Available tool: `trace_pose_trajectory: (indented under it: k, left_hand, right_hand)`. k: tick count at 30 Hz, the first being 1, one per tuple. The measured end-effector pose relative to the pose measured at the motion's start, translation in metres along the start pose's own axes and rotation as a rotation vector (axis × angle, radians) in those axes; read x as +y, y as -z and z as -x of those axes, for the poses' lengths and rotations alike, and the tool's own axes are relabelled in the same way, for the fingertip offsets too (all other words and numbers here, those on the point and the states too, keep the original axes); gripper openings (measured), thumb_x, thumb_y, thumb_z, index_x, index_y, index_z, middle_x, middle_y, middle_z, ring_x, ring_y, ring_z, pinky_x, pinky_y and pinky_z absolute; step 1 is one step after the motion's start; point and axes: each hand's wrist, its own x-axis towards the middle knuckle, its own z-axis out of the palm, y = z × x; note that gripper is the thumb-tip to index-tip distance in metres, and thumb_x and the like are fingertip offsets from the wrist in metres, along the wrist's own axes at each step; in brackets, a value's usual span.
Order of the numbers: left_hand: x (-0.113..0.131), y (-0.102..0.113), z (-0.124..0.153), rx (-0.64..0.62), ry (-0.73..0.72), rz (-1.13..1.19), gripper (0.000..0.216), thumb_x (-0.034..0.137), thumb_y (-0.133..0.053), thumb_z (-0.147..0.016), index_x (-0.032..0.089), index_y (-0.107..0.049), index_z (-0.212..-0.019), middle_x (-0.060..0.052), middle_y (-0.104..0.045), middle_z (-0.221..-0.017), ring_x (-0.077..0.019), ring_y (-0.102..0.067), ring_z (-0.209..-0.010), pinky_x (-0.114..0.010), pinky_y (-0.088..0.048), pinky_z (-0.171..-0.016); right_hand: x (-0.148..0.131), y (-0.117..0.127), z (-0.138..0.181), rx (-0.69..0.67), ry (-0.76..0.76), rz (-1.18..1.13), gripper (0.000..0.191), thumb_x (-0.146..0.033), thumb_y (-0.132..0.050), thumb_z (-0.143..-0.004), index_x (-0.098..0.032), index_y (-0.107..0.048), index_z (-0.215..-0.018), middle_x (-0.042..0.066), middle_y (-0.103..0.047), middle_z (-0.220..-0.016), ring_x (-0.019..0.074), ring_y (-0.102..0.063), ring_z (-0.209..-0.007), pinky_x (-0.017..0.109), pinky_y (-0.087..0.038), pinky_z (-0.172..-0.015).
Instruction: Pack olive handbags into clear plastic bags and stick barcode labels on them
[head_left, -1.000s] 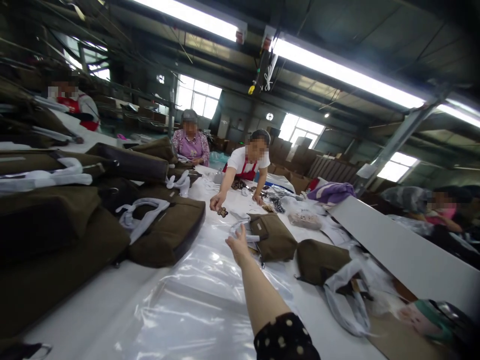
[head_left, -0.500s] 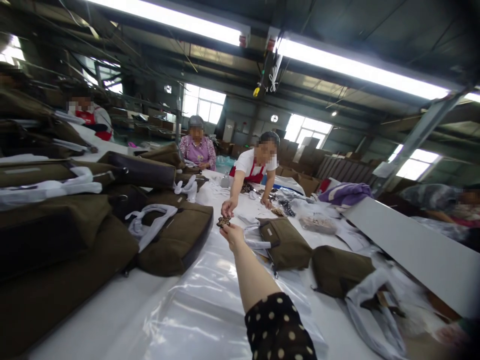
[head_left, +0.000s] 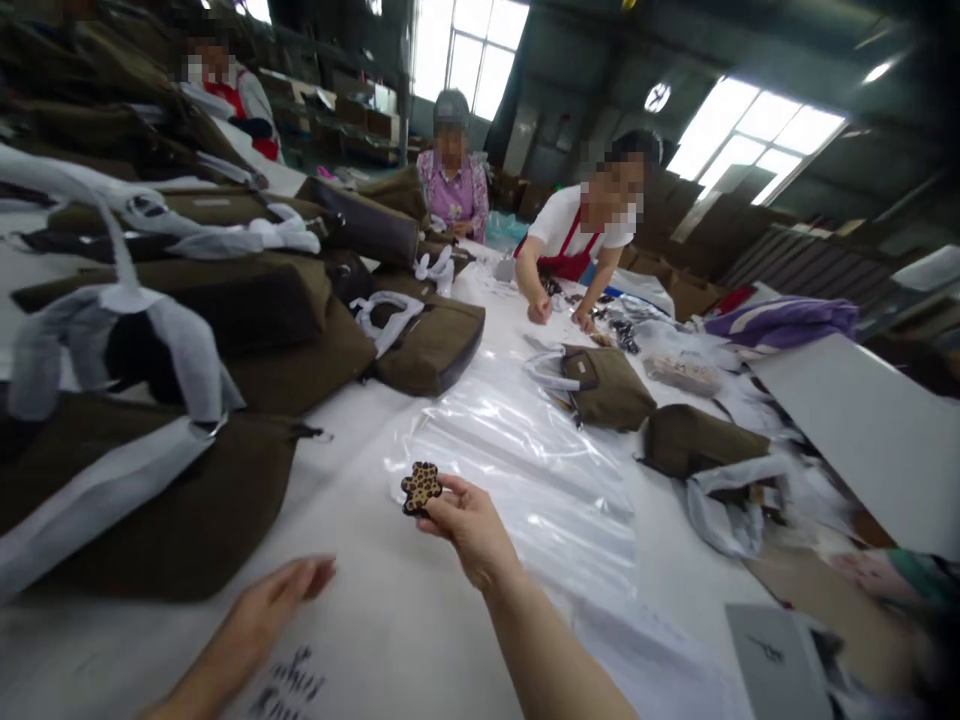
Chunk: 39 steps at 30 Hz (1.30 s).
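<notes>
Between the thumb and fingers of my right hand (head_left: pixel 469 525) is a small leopard-print patch (head_left: pixel 421 487) with a lobed outline and dark edge. It is held up over the white table (head_left: pixel 390 610), near a clear plastic sheet (head_left: pixel 525 460). My left hand (head_left: pixel 266 605) is low at the left, its fingers stretched out with nothing in them. The closest thing to it is a dark olive bag (head_left: pixel 187 520) whose handles are wrapped in white paper. Handwriting (head_left: pixel 292 685) shows on the table beside the left wrist.
More olive bags (head_left: pixel 431 345) pile up along the left, and two lie at the right, one a small bag (head_left: pixel 611 385). Across the table a co-worker in a red apron (head_left: pixel 574 240) leans over. A white board (head_left: pixel 862 430) slants along the right, above a grey box (head_left: pixel 772 660).
My right hand has drawn back from the co-worker's hand with the leopard-print patch, which both were touching. The co-worker's hand has pulled back. My left hand has come into view; the camera tilts lower.
</notes>
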Motion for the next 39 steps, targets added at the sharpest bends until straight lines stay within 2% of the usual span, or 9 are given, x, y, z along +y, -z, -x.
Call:
trace_pose_trajectory:
  k: [2,4,7,11,15,19,27,36,39]
  left_hand:
    - [0.000,-0.009,0.016,-0.148,0.110,0.154,0.055,0.060,-0.051,-0.078,0.014,-0.063,-0.105,-0.013,-0.065,-0.106,-0.0278,-0.061,-0.099,-0.042,-0.050,-0.087]
    - [0.007,-0.019,0.027,-0.277,0.133,0.242,0.054,0.053,-0.060,-0.076,0.015,-0.060,-0.114,-0.013,-0.064,-0.111,-0.0251,-0.061,-0.096,-0.040,-0.049,-0.087]
    - [0.020,-0.028,0.041,-0.280,0.097,0.173,0.044,0.039,-0.067,-0.075,0.017,-0.061,-0.113,-0.008,-0.068,-0.102,-0.0173,-0.062,-0.085,-0.031,-0.049,-0.082]
    - [0.024,-0.025,0.059,-0.235,0.103,0.099,0.039,0.035,-0.069,-0.072,0.015,-0.064,-0.105,-0.006,-0.069,-0.092,-0.0138,-0.059,-0.074,-0.025,-0.048,-0.068]
    - [0.020,-0.019,0.074,-0.191,0.077,0.078,0.040,0.034,-0.073,-0.068,0.014,-0.065,-0.102,-0.005,-0.067,-0.088,-0.0139,-0.058,-0.075,-0.023,-0.046,-0.066]
    - [0.019,-0.014,0.084,-0.156,0.032,0.060,0.041,0.034,-0.073,-0.067,0.014,-0.065,-0.103,-0.004,-0.067,-0.086,-0.0141,-0.058,-0.076,-0.023,-0.046,-0.068]
    - [0.018,-0.014,0.090,-0.121,-0.004,0.054,0.039,0.035,-0.073,-0.067,0.013,-0.065,-0.098,-0.005,-0.067,-0.084,-0.0149,-0.059,-0.074,-0.026,-0.047,-0.068]
    - [0.015,-0.014,0.097,-0.117,-0.064,-0.021,0.036,0.039,-0.070,-0.069,0.013,-0.064,-0.094,-0.007,-0.067,-0.089,-0.0183,-0.061,-0.078,-0.029,-0.050,-0.070]
    - [0.016,-0.012,0.101,-0.175,-0.103,-0.083,0.033,0.038,-0.069,-0.071,0.015,-0.065,-0.094,-0.007,-0.067,-0.089,-0.0188,-0.061,-0.081,-0.030,-0.050,-0.075]
  right_hand:
    - [0.022,-0.011,0.039,-0.027,-0.013,0.007,0.048,-0.022,-0.076,-0.056,-0.013,-0.061,-0.101,0.003,-0.068,-0.078,0.0161,-0.065,-0.075,0.028,-0.055,-0.067]
    - [0.037,-0.018,0.067,-0.050,0.011,0.025,0.046,-0.022,-0.073,-0.060,-0.014,-0.062,-0.104,0.005,-0.069,-0.088,0.0160,-0.064,-0.079,0.027,-0.054,-0.069]
    - [0.053,-0.024,0.094,-0.062,0.045,0.035,0.043,-0.021,-0.070,-0.065,-0.015,-0.062,-0.106,0.005,-0.068,-0.094,0.0156,-0.063,-0.083,0.027,-0.052,-0.072]
    - [0.069,-0.028,0.116,-0.117,0.022,-0.059,0.043,-0.019,-0.071,-0.064,-0.017,-0.063,-0.106,0.004,-0.068,-0.094,0.0168,-0.063,-0.085,0.031,-0.051,-0.081]
    - [0.084,-0.032,0.127,-0.240,0.057,-0.188,0.049,-0.015,-0.073,-0.059,-0.015,-0.061,-0.107,0.005,-0.067,-0.100,0.0200,-0.062,-0.094,0.037,-0.041,-0.099]
    - [0.092,-0.036,0.134,-0.297,0.056,-0.258,0.057,-0.014,-0.075,-0.057,-0.016,-0.057,-0.110,0.006,-0.066,-0.104,0.0225,-0.061,-0.100,0.041,-0.033,-0.106]
    - [0.099,-0.034,0.137,-0.232,-0.003,-0.328,0.073,-0.010,-0.078,-0.049,-0.017,-0.051,-0.117,0.005,-0.065,-0.109,0.0205,-0.061,-0.100,0.040,-0.035,-0.105]
    - [0.099,-0.037,0.144,-0.140,-0.001,-0.256,0.075,-0.009,-0.075,-0.046,-0.019,-0.052,-0.117,0.003,-0.066,-0.104,0.0203,-0.062,-0.094,0.038,-0.043,-0.096]
    - [0.099,-0.038,0.146,-0.123,-0.012,-0.277,0.072,-0.008,-0.074,-0.047,-0.018,-0.053,-0.115,0.002,-0.067,-0.101,0.0181,-0.062,-0.091,0.035,-0.044,-0.093]
